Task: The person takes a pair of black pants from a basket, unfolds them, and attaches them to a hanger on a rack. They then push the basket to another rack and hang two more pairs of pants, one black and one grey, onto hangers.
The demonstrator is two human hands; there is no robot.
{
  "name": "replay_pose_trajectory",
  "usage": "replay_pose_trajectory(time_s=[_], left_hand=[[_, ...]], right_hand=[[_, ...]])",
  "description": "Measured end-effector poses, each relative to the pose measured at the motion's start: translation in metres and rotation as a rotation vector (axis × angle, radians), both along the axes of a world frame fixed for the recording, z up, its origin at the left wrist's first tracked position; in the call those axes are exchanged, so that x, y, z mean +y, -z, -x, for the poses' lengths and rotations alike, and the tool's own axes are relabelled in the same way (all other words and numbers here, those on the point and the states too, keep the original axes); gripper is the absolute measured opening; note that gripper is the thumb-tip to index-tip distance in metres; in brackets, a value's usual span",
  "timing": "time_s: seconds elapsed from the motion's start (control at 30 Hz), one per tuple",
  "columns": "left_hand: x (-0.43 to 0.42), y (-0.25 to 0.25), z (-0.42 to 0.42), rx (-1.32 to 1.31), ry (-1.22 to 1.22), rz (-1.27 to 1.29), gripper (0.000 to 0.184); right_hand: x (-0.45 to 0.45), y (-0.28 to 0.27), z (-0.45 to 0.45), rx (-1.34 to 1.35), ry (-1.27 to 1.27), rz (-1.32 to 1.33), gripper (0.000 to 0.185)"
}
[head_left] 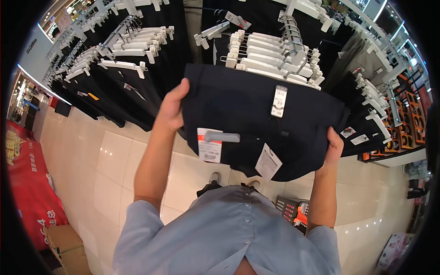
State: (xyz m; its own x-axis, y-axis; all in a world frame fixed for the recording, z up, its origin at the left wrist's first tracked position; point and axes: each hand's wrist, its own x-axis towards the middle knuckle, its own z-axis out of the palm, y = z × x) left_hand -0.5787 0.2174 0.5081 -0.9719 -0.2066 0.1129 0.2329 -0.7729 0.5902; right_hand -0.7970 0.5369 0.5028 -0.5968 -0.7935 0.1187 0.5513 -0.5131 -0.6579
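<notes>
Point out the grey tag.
In the head view, the grey tag is on the lower left of the dark garment, lying across the red-topped price tag, nearer the left hand than the right hand.

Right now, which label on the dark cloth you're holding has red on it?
The price label nearest the left hand, with a grey plastic piece across it. The upper sticker and the tilted white label show no red.

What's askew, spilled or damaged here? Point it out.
Only something minor: the white paper tag low on the dark garment hangs slanted, whereas the red-topped price label to its left sits nearly upright. No spill or tear shows.
</notes>
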Motion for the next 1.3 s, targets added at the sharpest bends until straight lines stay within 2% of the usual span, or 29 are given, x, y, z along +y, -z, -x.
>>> replay_pose_trajectory(time_s=[0.03,0.07,0.1,0.13,0.17,0.2,0.23,0.3,0.37,0.47,0.67,0.8,0.87,1.07,1.3], left_hand=[[-0.002,0.021,0.004,0.085,0.039,-0.104,0.063],[0.011,0.059,0.01,0.284,0.173,-0.292,0.078],[0.025,0.099,0.014,0.347,0.282,-0.281,0.086],[0.051,0.11,0.01,0.255,0.309,-0.278,0.1],[0.076,0.114,0.005,0.123,0.153,-0.188,0.11],[0.096,0.124,-0.003,-0.009,0.112,-0.413,0.105],[0.111,0.108,-0.004,0.033,0.112,-0.223,0.084],[0.125,0.083,-0.004,-0.248,0.035,-0.126,0.067],[0.124,0.063,-0.003,-0.344,0.029,-0.162,0.05],[0.118,0.043,-0.001,-0.434,-0.046,-0.014,0.047],[0.129,0.013,-0.002,-0.552,-0.056,-0.028,0.045],[0.131,0.003,-0.001,-0.549,-0.095,0.003,0.041],[0.127,0.003,-0.001,-0.531,-0.078,0.009,0.042],[0.128,-0.004,0.002,-0.524,-0.105,0.034,0.043],[0.127,0.0,0.003,-0.547,-0.166,0.097,0.037]], right_hand=[[-0.004,-0.004,-0.002,-0.058,0.003,0.013,0.044],[-0.01,-0.009,-0.004,-0.112,0.012,0.032,0.043],[-0.012,-0.013,-0.004,-0.17,0.025,0.048,0.043],[-0.011,-0.01,0.001,-0.194,0.017,0.06,0.042],[-0.011,-0.001,0.007,-0.221,0.011,0.07,0.042],[-0.01,0.007,0.011,-0.254,0.002,0.072,0.041],[-0.006,0.014,0.016,-0.268,-0.012,0.072,0.042],[0.002,0.028,0.025,-0.307,-0.062,0.063,0.042],[0.007,0.029,0.02,-0.338,-0.07,0.013,0.043],[0.015,0.034,0.02,-0.343,0.023,-0.072,0.044],[0.031,0.045,0.024,-0.417,0.05,-0.159,0.044],[0.04,0.059,0.026,-0.45,-0.073,-0.027,0.044],[0.038,0.057,0.019,-0.476,-0.076,-0.031,0.044],[0.039,0.051,0.01,-0.48,0.122,-0.16,0.042],[0.036,0.046,0.011,-0.46,0.108,-0.113,0.041]])
